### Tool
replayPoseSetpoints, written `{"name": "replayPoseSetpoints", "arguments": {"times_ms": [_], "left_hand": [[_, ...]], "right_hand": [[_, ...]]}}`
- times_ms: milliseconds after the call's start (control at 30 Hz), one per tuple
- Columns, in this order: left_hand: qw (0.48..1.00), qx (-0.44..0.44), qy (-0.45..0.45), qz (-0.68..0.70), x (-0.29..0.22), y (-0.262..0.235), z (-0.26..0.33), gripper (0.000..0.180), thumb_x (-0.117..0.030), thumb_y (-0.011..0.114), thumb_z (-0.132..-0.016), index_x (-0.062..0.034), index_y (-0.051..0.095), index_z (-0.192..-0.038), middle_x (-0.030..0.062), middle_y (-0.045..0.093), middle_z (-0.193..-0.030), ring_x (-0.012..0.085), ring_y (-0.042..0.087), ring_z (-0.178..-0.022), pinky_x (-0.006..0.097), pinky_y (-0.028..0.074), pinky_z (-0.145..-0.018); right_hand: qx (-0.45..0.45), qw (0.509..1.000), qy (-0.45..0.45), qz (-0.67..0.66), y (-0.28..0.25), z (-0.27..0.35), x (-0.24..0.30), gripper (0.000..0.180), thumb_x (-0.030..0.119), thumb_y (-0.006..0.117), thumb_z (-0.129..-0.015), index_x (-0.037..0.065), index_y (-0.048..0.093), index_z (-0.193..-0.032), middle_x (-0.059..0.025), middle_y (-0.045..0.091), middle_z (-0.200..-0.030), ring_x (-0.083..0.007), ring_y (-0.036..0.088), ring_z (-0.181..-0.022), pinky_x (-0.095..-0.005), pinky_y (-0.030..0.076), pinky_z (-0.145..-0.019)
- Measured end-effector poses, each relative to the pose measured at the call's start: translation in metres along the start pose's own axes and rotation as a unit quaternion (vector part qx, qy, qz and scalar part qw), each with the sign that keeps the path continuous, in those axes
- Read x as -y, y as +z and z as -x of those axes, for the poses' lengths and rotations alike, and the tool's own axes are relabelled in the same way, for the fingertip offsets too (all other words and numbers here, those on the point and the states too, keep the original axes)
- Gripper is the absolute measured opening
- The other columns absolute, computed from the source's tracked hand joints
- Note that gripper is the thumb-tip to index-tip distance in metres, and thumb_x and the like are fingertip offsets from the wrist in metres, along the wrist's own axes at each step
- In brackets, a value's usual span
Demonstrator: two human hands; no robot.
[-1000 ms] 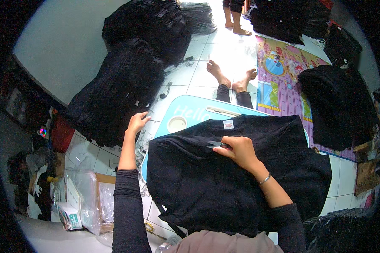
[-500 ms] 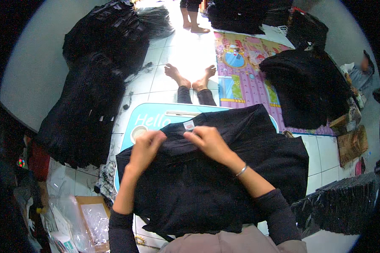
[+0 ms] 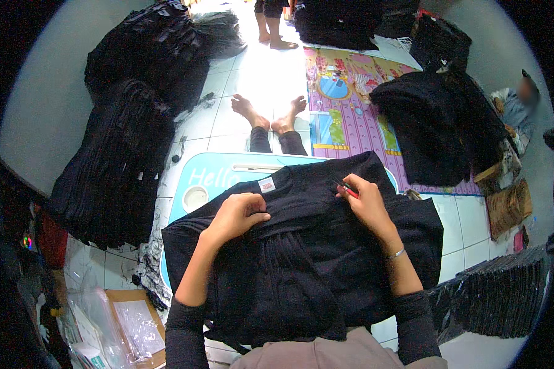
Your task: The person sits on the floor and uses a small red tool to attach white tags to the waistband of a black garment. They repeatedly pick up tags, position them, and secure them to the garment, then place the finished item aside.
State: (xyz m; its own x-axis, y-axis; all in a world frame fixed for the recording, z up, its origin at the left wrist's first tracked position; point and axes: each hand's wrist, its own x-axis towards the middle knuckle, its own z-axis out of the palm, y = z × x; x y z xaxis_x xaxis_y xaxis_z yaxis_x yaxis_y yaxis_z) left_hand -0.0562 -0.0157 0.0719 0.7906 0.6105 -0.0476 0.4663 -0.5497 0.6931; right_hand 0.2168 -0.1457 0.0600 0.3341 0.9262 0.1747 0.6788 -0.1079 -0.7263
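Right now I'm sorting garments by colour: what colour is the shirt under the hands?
Black, with a small white neck label; the shirt shows best in the head view.

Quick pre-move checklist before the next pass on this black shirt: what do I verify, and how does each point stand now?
1. Shirt spread on the blue table: ok, though its lower edge hangs toward the lap.
2. Left hand on the cloth below the collar: ok, it presses on a bunched fold.
3. Right hand at the shoulder: ok, it pinches a small red tool.
4. Tool open or closed: cannot tell, mostly hidden by the fingers.
5. Neck label showing, collar facing away: ok.
6. Cloth flat: not ok, gathered pleats run down the middle.
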Motion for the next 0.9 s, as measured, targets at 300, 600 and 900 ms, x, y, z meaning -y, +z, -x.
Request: {"name": "replayPoseSetpoints", "arguments": {"times_ms": [300, 600, 900], "left_hand": [[0.967, -0.246, -0.061, 0.016, 0.013, 0.044, -0.077, 0.020, -0.018, 0.075, -0.074, 0.0005, 0.067, -0.071, 0.0194, 0.065, -0.072, 0.0302, 0.066, -0.071, 0.039, 0.050, -0.065], [0.959, -0.277, -0.031, -0.046, 0.023, 0.065, -0.085, 0.016, -0.016, 0.064, -0.082, -0.0013, 0.068, -0.080, 0.0146, 0.063, -0.082, 0.0349, 0.063, -0.078, 0.043, 0.048, -0.068], [0.945, -0.285, -0.093, 0.131, 0.055, 0.069, -0.093, 0.022, -0.018, 0.056, -0.091, 0.0024, 0.063, -0.091, 0.0079, 0.064, -0.076, 0.0151, 0.058, -0.068, 0.033, 0.046, -0.064]], "right_hand": [[0.153, 0.978, -0.016, 0.137, 0.062, -0.072, 0.030, 0.019, 0.022, 0.057, -0.084, 0.005, 0.063, -0.092, -0.0230, 0.063, -0.088, -0.0409, 0.062, -0.084, -0.0486, 0.048, -0.069], [-0.017, 0.994, 0.034, 0.104, 0.077, -0.057, 0.032, 0.047, 0.047, 0.060, -0.086, 0.000, 0.061, -0.080, -0.0238, 0.065, -0.077, -0.0420, 0.064, -0.075, -0.0505, 0.050, -0.063], [0.011, 0.983, -0.026, 0.181, 0.077, -0.048, 0.032, 0.045, 0.051, 0.066, -0.077, 0.006, 0.070, -0.071, -0.0171, 0.066, -0.070, -0.0332, 0.066, -0.066, -0.0432, 0.052, -0.059]]}}
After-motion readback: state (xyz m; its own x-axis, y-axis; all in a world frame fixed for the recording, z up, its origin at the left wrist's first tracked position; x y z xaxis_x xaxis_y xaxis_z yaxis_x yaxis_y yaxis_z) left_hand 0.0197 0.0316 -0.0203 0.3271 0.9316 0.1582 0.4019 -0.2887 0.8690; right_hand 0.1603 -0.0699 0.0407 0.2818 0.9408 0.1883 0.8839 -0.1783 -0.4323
